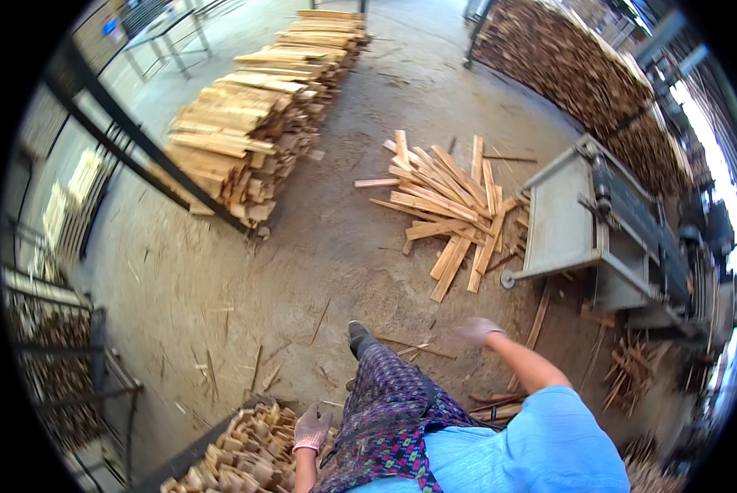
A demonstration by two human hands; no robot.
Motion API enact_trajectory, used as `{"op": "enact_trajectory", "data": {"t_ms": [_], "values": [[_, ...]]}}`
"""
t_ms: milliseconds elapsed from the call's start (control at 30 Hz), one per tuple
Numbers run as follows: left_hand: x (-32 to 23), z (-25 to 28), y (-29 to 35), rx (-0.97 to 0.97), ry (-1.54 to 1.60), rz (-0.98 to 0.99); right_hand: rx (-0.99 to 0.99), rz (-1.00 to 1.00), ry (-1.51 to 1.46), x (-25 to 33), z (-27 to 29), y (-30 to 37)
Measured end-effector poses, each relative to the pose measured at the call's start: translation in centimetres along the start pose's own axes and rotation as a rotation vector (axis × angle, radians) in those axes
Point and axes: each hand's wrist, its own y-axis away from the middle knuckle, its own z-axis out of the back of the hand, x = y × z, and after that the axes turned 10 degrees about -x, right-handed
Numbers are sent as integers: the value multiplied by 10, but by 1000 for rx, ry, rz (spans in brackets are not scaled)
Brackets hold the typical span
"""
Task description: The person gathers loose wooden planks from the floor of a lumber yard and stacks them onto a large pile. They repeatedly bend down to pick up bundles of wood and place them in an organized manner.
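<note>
Fingers of the gloved L hand (312,428), bottom of frame left of centre, look relaxed + slightly parted, pinching nothing that shows. R hand (479,330), gloved too, is right of centre, low in frame; motion blur, so can't tell if its fingers are spread or pressed together, & no held item shows. Gloves prob. worn b/c rough wood splinters.

L hand is right by the short wood offcuts (249,448) at bottom left; can't tell if touching. Offcuts sit jumbled behind a dark rim (194,446), which prob. keeps them from spilling. R arm is out from the body, maybe for balance, w/ one dark shoe (357,337) ahead.

Above R hand, right of centre, a fanned heap of wooden slats (446,205) lies on the concrete floor (336,263), nr the grey metal machine table (559,218); crossed every which way, so prob. dropped rather than laid. Table has a small castor (508,280) at its near corner, prob. for rolling.

Upper left: long plank stack (237,115), boards mostly side-on to its run, likely for stability, beside a dark slanting post (141,141). Upper right: tall wood stack (566,74), packed tight, prob. saves floor space.
</note>
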Motion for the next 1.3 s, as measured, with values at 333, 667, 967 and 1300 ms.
{"op": "enact_trajectory", "data": {"t_ms": [333,667,967,1300], "values": [[56,55,-149,38,-263,-118,206,-395,-751,-38,-62,23],[-85,144,-322,148,-58,41,-475,209,-530,-11,-57,-66],[-319,180,-544,389,-317,-371,-39,-945,-1596,82,-46,-9],[-594,125,-605,503,-429,-548,-205,-782,-1549,149,-98,-134]]}}
